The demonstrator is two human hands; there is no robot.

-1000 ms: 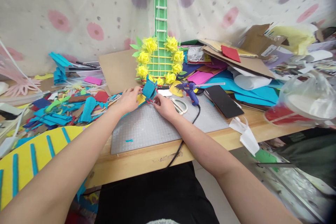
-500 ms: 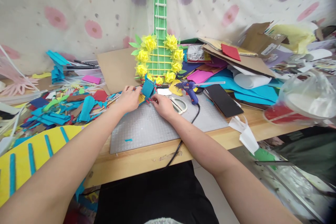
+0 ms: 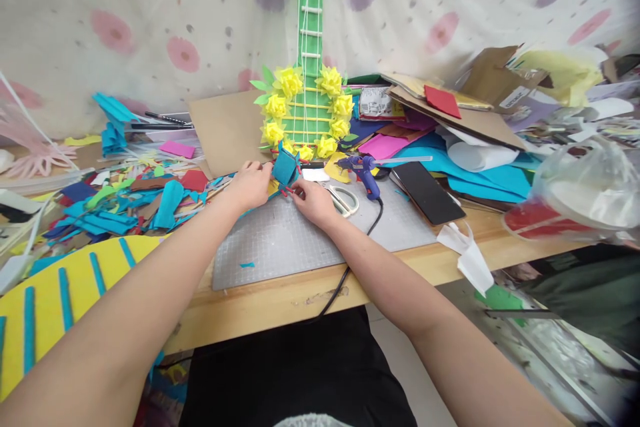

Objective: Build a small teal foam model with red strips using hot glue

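Observation:
Between my hands is a small blue craft piece [image 3: 285,167] with red bits along its edges and some yellow beneath it. My left hand [image 3: 253,185] closes on its left side, fingers curled. From the right, my right hand [image 3: 313,201] pinches at the red bits by its lower corner. Just behind stands a green paper guitar shape [image 3: 314,107] ringed with yellow flowers [image 3: 289,83]. White-handled scissors [image 3: 345,201] lie beside my right hand on the grey cutting mat [image 3: 280,250]. A blue glue gun [image 3: 367,177] rests at the mat's back.
Coloured scraps [image 3: 107,207] heap up on the left, near a yellow panel with blue strips [image 3: 45,300]. At right are a phone [image 3: 427,192], stacked paper and cardboard [image 3: 457,121], a bagged red-and-white tub [image 3: 555,207] and a white strip [image 3: 470,257] over the table edge. The glue gun's black cord [image 3: 345,273] crosses the mat.
The whole view has shifted slightly, so things sit a little further right. Both hands keep nearly the same hold on the blue craft piece.

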